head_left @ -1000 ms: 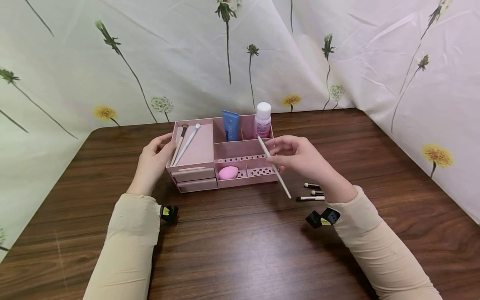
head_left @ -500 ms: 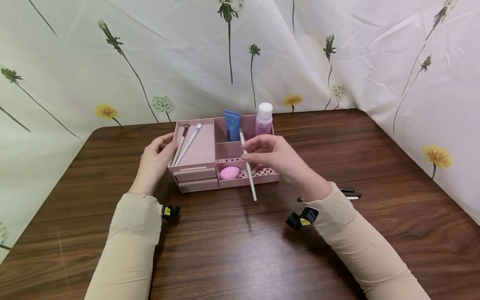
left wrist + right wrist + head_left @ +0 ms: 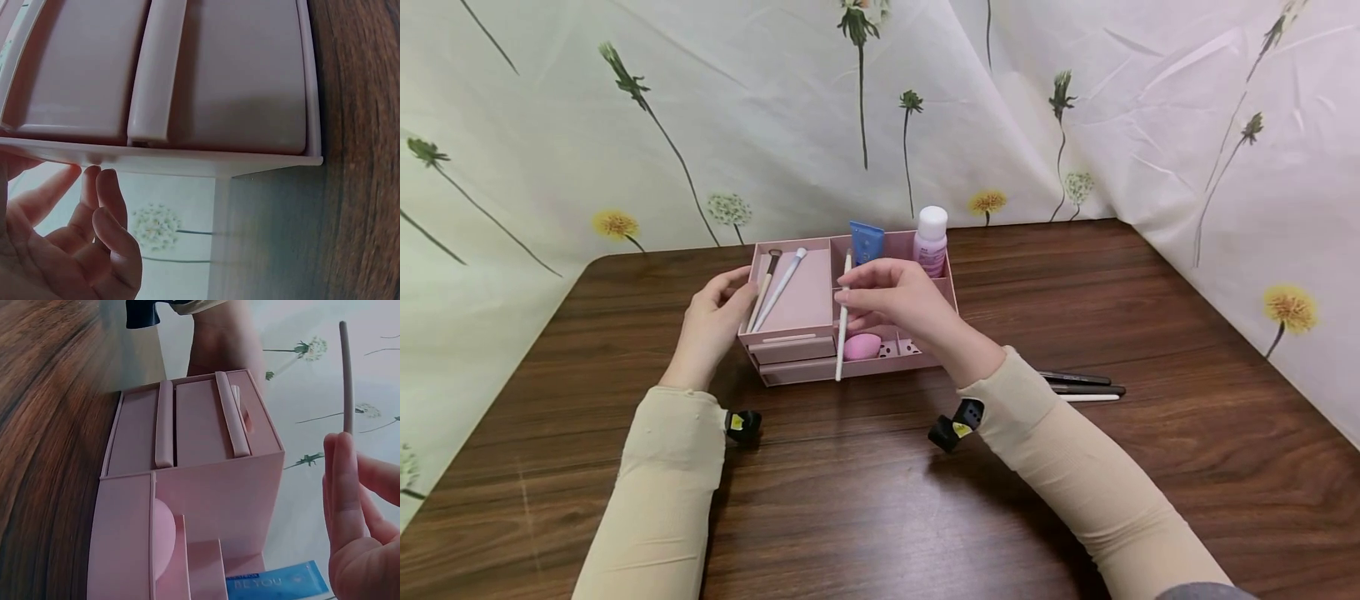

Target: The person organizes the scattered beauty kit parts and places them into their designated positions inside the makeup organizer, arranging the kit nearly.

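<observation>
A pink makeup organizer [image 3: 797, 292] stands on the table. My left hand [image 3: 711, 321] grips its left wall, thumb at the rim and fingers against the outside, as the left wrist view shows. Two makeup brushes [image 3: 783, 287] lie in the organizer's top left tray. My right hand [image 3: 898, 302] pinches a slim white makeup brush [image 3: 841, 342] between thumb and fingers. That brush is held over the divider beside the tray, bristle end toward the back. In the right wrist view its plain handle [image 3: 347, 375] sticks out past the fingertips.
A blue tube [image 3: 868, 240] and a white-capped pink bottle [image 3: 931, 242] stand in the organizer's back compartments. A pink makeup sponge [image 3: 862, 347] sits in front. Several more brushes [image 3: 1086, 388] lie on the table [image 3: 850, 500] to the right, partly behind the right sleeve. A flowered cloth [image 3: 775, 125] hangs behind.
My right hand has moved left across the organizer with the white brush, from the bottle's side toward the tray. The brush has turned closer to upright in the head view. My left hand stays put.
</observation>
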Demonstrator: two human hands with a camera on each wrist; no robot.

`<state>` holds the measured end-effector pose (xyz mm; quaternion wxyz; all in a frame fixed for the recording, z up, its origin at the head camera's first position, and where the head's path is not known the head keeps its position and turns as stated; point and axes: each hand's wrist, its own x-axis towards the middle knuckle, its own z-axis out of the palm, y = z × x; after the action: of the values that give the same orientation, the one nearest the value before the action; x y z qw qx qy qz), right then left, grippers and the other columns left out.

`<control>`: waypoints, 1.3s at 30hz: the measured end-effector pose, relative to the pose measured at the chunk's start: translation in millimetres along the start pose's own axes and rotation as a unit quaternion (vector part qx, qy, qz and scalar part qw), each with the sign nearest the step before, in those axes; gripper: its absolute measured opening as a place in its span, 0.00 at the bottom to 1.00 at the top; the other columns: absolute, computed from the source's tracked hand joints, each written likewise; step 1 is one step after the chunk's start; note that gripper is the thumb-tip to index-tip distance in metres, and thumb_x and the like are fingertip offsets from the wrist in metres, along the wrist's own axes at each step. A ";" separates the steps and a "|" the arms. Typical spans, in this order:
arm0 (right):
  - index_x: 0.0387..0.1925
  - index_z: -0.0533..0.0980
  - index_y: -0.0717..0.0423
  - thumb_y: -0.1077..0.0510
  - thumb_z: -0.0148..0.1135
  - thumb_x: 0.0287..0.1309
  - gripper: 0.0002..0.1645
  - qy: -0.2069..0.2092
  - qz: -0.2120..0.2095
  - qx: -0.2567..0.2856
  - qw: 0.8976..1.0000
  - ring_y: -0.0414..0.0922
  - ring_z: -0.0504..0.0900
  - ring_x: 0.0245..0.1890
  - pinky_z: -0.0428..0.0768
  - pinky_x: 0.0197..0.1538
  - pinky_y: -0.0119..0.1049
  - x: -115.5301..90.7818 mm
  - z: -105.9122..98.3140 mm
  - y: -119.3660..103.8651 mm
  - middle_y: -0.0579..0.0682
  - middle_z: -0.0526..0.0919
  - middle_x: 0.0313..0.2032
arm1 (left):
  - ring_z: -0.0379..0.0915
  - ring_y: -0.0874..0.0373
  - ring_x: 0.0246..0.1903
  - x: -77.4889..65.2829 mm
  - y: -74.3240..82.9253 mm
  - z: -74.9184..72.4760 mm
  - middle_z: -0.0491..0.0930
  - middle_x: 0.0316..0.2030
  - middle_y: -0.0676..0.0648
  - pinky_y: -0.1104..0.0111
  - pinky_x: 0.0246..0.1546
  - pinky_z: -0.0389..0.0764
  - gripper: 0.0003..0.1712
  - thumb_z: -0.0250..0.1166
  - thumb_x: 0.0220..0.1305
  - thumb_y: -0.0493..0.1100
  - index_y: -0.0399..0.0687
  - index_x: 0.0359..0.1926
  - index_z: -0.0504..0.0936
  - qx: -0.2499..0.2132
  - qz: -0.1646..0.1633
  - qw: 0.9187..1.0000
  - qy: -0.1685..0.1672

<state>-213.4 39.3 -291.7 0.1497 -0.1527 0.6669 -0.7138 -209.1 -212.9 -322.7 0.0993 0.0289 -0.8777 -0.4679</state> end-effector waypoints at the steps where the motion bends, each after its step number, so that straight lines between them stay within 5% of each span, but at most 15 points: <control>1: 0.55 0.75 0.74 0.69 0.64 0.60 0.21 0.004 0.000 0.002 1.000 0.41 0.83 0.24 0.86 0.41 0.43 2.5 1.7 -0.3 0.49 0.83 0.33 | 0.66 0.54 0.44 -0.1 -0.1 -0.1 0.73 0.46 0.39 0.67 0.40 0.66 0.31 0.51 0.73 0.56 0.48 0.70 0.70 0.000 0.000 1.000 -0.001; 10: 0.53 0.76 0.71 0.67 0.64 0.61 0.19 0.035 0.011 0.009 0.999 0.39 0.84 0.24 0.83 0.48 0.47 27.7 15.3 -2.4 0.50 0.82 0.33 | 0.66 0.53 0.44 -0.6 0.1 -0.7 0.73 0.47 0.39 0.67 0.41 0.66 0.31 0.51 0.73 0.56 0.47 0.70 0.69 0.001 0.003 1.000 -0.003; 23: 0.55 0.75 0.72 0.69 0.62 0.63 0.20 0.042 0.052 0.034 0.997 0.40 0.82 0.25 0.85 0.38 0.33 59.4 35.6 -8.4 0.51 0.80 0.36 | 0.67 0.56 0.42 0.0 -0.3 -1.1 0.74 0.44 0.40 0.69 0.40 0.67 0.30 0.51 0.73 0.55 0.47 0.70 0.70 0.000 0.010 1.000 -0.001; 31: 0.53 0.77 0.70 0.67 0.63 0.63 0.18 0.063 0.056 -0.003 0.996 0.39 0.82 0.23 0.85 0.38 0.34 71.2 44.9 -4.4 0.58 0.82 0.44 | 0.67 0.61 0.37 1.1 -1.4 -0.6 0.75 0.42 0.41 0.72 0.36 0.67 0.29 0.52 0.73 0.54 0.46 0.69 0.72 0.010 0.018 1.000 0.005; 39: 0.49 0.80 0.67 0.64 0.68 0.59 0.17 0.088 0.043 -0.066 0.993 0.39 0.86 0.23 0.84 0.37 0.33 72.7 48.9 -1.9 0.56 0.83 0.43 | 0.67 0.54 0.42 1.0 -0.5 -1.9 0.75 0.46 0.38 0.69 0.40 0.67 0.30 0.51 0.73 0.55 0.46 0.70 0.70 0.010 0.011 1.000 0.000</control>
<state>-259.1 -35.3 -285.4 0.1108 -0.0697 0.7289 -0.6720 -209.7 -214.8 -322.0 0.1042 0.0204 -0.8826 -0.4579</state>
